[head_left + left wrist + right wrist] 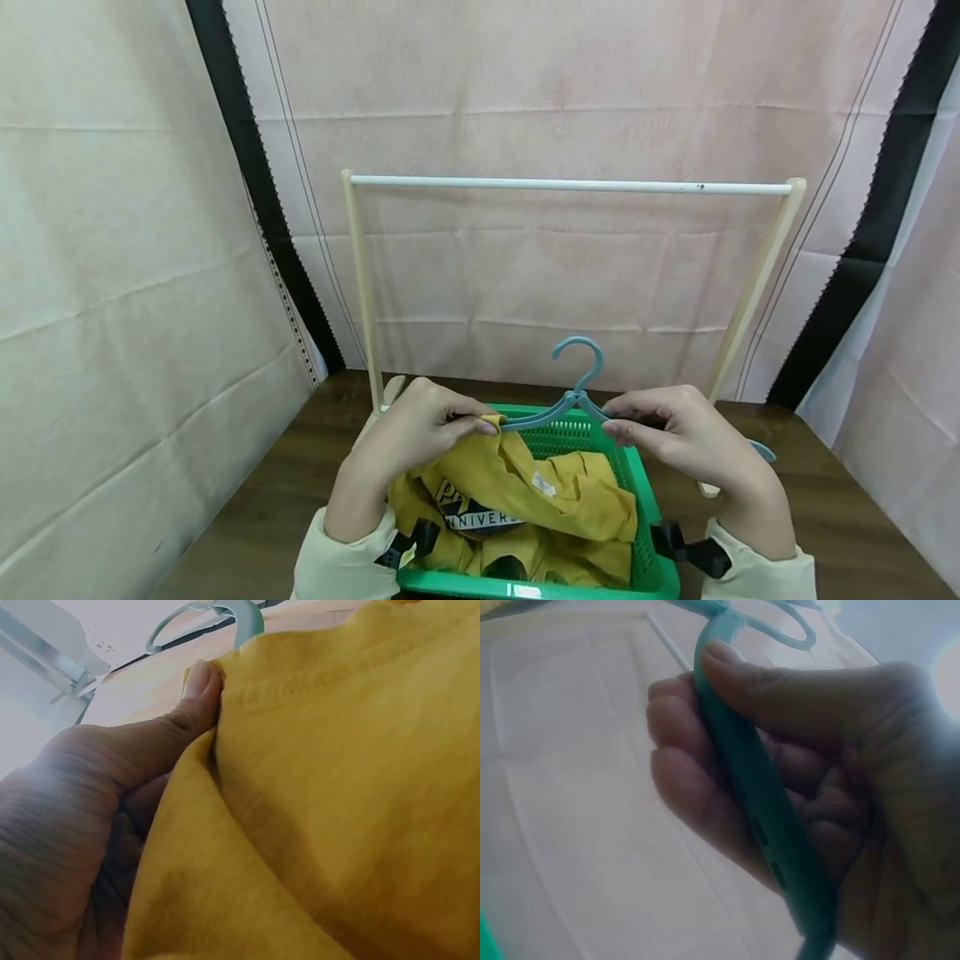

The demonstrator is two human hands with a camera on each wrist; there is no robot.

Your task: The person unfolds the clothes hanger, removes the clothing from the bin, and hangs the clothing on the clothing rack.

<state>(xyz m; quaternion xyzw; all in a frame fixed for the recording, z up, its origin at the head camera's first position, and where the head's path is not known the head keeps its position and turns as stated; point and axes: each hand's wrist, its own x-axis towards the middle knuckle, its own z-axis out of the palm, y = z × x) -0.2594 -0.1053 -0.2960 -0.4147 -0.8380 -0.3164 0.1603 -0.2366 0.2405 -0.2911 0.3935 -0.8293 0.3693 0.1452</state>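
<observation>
My left hand [426, 427] pinches the collar edge of a yellow shirt [555, 496], where the left arm of a blue-green hanger [542, 418] enters the cloth. In the left wrist view the thumb of that hand [112, 772] presses on the shirt [360, 765], with part of the hanger [249, 621] showing above. My right hand [678, 429] holds the hanger's other arm; in the right wrist view its fingers [682, 750] curl round the hanger [761, 795]. The hook points up. Most of the shirt lies bunched in a green basket [647, 508].
Behind the basket stands a rack with a white bar [570, 184] and cream posts [757, 287]. Part of another blue item [763, 451] shows right of my right hand on the brown table [847, 517]. Pale cloth walls [135, 250] surround the table.
</observation>
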